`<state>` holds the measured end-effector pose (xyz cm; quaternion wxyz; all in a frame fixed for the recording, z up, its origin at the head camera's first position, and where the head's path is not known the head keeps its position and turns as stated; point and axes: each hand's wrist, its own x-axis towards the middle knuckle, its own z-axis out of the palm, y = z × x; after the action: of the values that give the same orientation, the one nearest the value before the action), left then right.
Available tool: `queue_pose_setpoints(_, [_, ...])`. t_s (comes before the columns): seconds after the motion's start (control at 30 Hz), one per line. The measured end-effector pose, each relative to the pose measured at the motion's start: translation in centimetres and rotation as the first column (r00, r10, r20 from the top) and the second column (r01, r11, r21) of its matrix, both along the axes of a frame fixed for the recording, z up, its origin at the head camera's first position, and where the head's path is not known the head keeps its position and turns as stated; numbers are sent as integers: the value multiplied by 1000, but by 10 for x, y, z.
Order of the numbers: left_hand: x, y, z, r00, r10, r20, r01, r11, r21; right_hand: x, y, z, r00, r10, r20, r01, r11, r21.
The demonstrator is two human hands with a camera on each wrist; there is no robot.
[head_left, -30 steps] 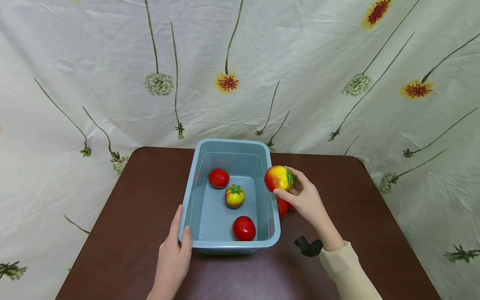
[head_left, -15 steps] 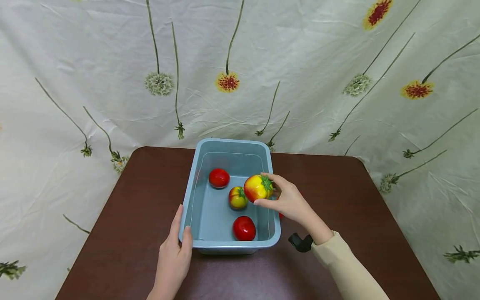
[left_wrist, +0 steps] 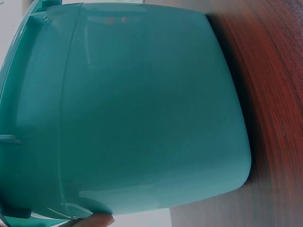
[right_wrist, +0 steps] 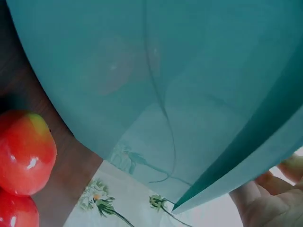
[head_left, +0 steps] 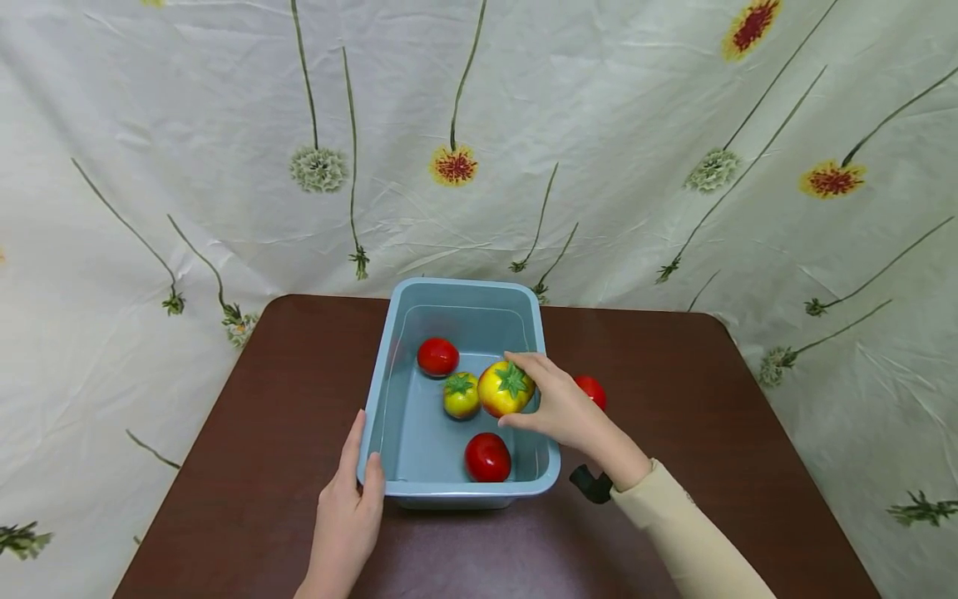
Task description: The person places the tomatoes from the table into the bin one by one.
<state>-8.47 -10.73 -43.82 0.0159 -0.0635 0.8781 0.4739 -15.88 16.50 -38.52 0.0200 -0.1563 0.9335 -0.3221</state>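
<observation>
- Yellow-red fruit [head_left: 505, 391] with a green star-shaped calyx – inside the bin area, right of middle, in the right hand; cannot tell if it touches the bin floor.
- Right hand [head_left: 560, 406] grips it from the right, thumb on the near side, fingers on the far side, arm reaching over the bin's right rim.
- Small yellow-green fruit [head_left: 461, 395], green calyx too, just left of the gripped one; cannot tell if they touch.
- Red fruit [head_left: 437, 357] in the bin's far left part; glossy red fruit [head_left: 488, 457] near the front wall.
- Blue bin [head_left: 467, 284] stands upright on the tabletop [head_left: 659, 358], looks teal in the wrist views.
- Left hand [head_left: 348, 507] holds nothing up – extended fingers along the left wall, thumb at the front left corner.
- Outside, right of the bin: red fruits [right_wrist: 26, 153], two touching in the right wrist view, upper one with a yellowish patch.
- Cream sleeve [head_left: 688, 532] and black wrist piece [head_left: 591, 484] on right arm.
- White flower-print cloth [head_left: 621, 108] behind.
</observation>
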Motion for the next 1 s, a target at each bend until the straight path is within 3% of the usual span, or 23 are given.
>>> queue_pose_setpoints(0.13, [0, 0, -1, 1000, 1, -7, -1, 1000, 5, 1, -4, -3, 1000, 11, -2, -11, 999, 47])
queue_pose_setpoints(0.43, [0, -1, -1, 1000, 1, -1, -1, 1000, 13, 3, -2, -4, 998, 28, -58, -25, 998, 54])
queue_pose_setpoints(0.57, [-1, 0, -1, 1000, -1, 2, 0, 1000, 13, 3, 8, -4, 988, 21, -153, -26, 999, -32])
queue_pose_setpoints(0.7, [-1, 0, -1, 1000, -1, 3, 1, 1000, 6, 2, 21, -5, 972, -37, -230, 1, 988, -157])
queue_pose_setpoints(0.83, [-1, 0, -1, 1000, 0, 4, 0, 1000, 3, 1, 35, -5, 970, -131, -206, 75, 963, -258])
queue_pose_setpoints(1.0, [-1, 0, -1, 1000, 1, 6, -1, 1000, 10, -4, 56, -10, 966, -234, -114, 183, 923, -338])
